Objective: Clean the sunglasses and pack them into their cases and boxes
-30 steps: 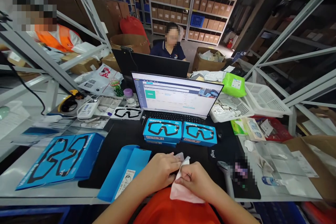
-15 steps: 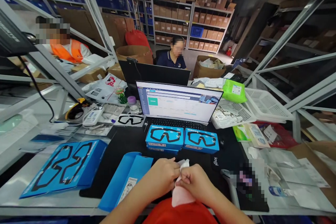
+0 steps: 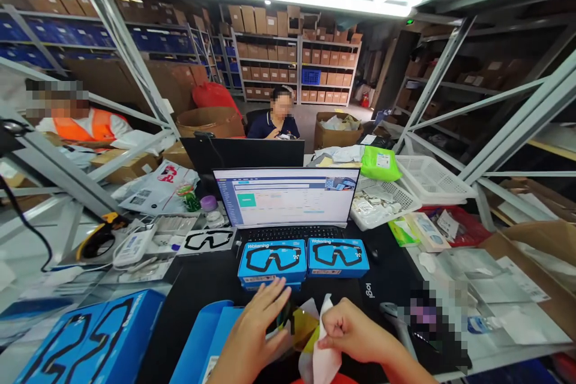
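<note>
My right hand (image 3: 355, 331) is closed in a pinch on a white cloth (image 3: 324, 355) near the table's front edge. My left hand (image 3: 252, 330) is beside it with fingers stretched, touching a pair of yellow-lensed glasses (image 3: 299, 324) that lies partly under the cloth. Just beyond the hands sit two blue goggle boxes (image 3: 303, 258) in front of a laptop (image 3: 285, 198). An open blue sleeve (image 3: 198, 342) lies left of my left hand.
A large blue goggle box (image 3: 90, 342) lies at the front left. White baskets (image 3: 405, 183), a green pack (image 3: 380, 163) and papers (image 3: 495, 288) fill the right side. One person sits behind a monitor (image 3: 245, 153); another in an orange vest (image 3: 76, 126) is at the left.
The camera tilted up. My left hand opened and drew away from the cloth, and the yellow-lensed glasses now show between the hands. My right hand keeps its pinch on the cloth.
</note>
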The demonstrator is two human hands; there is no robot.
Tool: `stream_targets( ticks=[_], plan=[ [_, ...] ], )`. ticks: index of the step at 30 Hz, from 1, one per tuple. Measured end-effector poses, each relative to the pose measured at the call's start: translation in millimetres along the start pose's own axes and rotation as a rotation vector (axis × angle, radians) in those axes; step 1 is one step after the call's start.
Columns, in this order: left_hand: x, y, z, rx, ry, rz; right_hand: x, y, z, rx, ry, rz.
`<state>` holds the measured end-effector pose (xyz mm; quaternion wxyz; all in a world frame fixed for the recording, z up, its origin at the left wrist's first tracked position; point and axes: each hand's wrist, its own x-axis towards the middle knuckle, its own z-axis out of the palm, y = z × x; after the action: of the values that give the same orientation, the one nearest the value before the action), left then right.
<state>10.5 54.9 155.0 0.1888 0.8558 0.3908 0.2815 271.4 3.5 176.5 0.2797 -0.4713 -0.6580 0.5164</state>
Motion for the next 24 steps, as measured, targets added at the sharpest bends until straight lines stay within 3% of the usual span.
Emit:
stream_targets(
  ticks=[2,5,6,9,11,13,16,20,24],
  plan=[
    [-13.5,0.6,3.3,-0.022,0.190,-0.257,1.1,5.9,4.6,-0.048,0.125,-0.017],
    [-24.4,10.8,14.0,-0.299,0.187,-0.568,6.8,10.2,14.1,-0.229,0.176,-0.207],
    [-23.7,16.6,19.1,-0.402,0.153,-0.627,9.6,9.2,18.4,-0.323,0.172,-0.316],
    [-12.1,36.0,33.6,-0.585,0.204,-0.730,18.0,2.3,32.3,-0.609,0.201,-0.620],
    [-3.6,45.5,38.5,-0.657,0.243,-0.756,20.0,-0.5,38.2,-0.705,0.225,-0.716],
    [0.6,50.6,38.4,-0.678,0.264,-0.742,17.4,2.0,38.4,-0.657,0.215,-0.708],
    [0.0,52.4,33.3,-0.531,0.302,-0.616,7.8,13.7,28.9,-0.407,0.267,-0.565],
    [0.1,55.4,30.9,-0.029,0.416,-0.273,-1.4,19.1,13.5,0.007,0.492,-0.275],
    [5.7,63.3,37.3,0.295,0.434,0.015,-1.4,1.8,12.0,0.290,0.562,-0.160]
  ],
)
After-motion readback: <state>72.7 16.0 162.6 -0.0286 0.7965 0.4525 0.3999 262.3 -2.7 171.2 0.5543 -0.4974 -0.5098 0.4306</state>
